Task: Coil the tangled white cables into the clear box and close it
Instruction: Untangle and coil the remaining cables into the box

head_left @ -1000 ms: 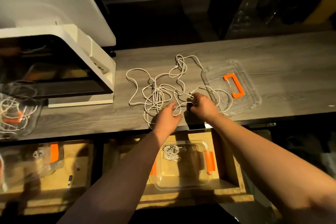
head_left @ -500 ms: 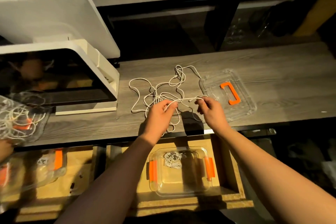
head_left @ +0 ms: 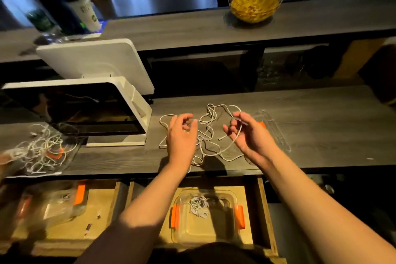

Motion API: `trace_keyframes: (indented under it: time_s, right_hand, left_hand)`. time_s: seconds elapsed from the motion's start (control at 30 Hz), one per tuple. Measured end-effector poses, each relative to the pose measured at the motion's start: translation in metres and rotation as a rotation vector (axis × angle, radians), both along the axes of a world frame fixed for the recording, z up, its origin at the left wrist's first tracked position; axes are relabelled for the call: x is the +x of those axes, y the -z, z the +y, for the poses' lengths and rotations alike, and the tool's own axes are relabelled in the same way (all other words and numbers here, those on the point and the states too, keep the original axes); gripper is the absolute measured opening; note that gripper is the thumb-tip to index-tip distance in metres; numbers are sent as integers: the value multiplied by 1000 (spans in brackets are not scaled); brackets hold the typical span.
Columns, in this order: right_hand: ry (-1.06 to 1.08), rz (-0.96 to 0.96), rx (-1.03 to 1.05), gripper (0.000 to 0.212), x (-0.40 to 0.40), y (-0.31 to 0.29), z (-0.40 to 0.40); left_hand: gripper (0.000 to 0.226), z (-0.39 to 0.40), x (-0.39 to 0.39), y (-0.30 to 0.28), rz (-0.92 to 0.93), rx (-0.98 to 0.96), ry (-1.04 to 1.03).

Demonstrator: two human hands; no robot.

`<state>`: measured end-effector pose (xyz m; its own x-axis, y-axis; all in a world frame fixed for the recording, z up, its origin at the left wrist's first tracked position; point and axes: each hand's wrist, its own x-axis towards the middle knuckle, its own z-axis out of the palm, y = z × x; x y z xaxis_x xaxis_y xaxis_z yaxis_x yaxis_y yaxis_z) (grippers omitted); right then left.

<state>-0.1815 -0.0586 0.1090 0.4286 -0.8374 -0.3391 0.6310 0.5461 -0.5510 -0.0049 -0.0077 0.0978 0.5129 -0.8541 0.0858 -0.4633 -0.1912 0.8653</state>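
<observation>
Both hands have lifted off the dark wood-grain worktop [head_left: 310,126] since a moment ago, drawing one strand up out of the tangle — the coiling of the next cable looks to be starting, with most of the job still ahead. The clear box [head_left: 205,216], a glossy rounded plastic tub with orange side clips, sits in an open drawer below the worktop edge, holding one small wound bundle. Its clear lid [head_left: 276,133] with an orange handle lies flat by the right wrist. The white cables [head_left: 205,122], thin and rubbery, sprawl in loose loops between the hands. The left hand [head_left: 182,133] pinches a strand at its fingertips; the right hand [head_left: 246,133] curls around a bowed length whose plug end hangs free.
</observation>
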Motion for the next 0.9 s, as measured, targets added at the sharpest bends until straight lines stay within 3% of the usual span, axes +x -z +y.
trace_keyframes:
  time_s: [0.1, 0.23, 0.33, 0.43, 0.5, 0.57, 0.6, 0.67, 0.77, 0.9]
  right_hand:
    - [36, -64, 64, 11, 4, -7, 15]
    - [199, -92, 235, 12, -4, -3, 24]
    - [242, 194, 304, 14, -17, 13, 27]
    - [167, 525, 364, 10, -32, 30, 40]
    - [124, 776, 267, 27, -38, 32, 56]
    - [94, 994, 3, 49, -41, 24, 72]
    - [61, 1020, -165, 51, -38, 16, 79]
    - [-64, 899, -378, 34, -29, -4, 89]
    - [-277, 753, -419, 26, -13, -26, 103]
    - [-114, 944, -593, 15, -7, -40, 115]
  left_hand:
    - [42, 17, -38, 3, 228, 179, 289]
    - [60, 44, -57, 14, 257, 286, 403]
    - [42, 58, -56, 14, 216, 205, 288]
    - [34, 65, -51, 7, 390, 170, 203]
    - [34, 70, -51, -1, 492, 201, 215]
    - [34, 73, -52, -11, 520, 253, 270]
    - [34, 73, -52, -16, 526, 271, 301]
    - [32, 72, -50, -27, 557, 286, 332]
    - [30, 70, -37, -42, 692, 231, 256]
    - [32, 72, -17, -62, 737, 249, 304]
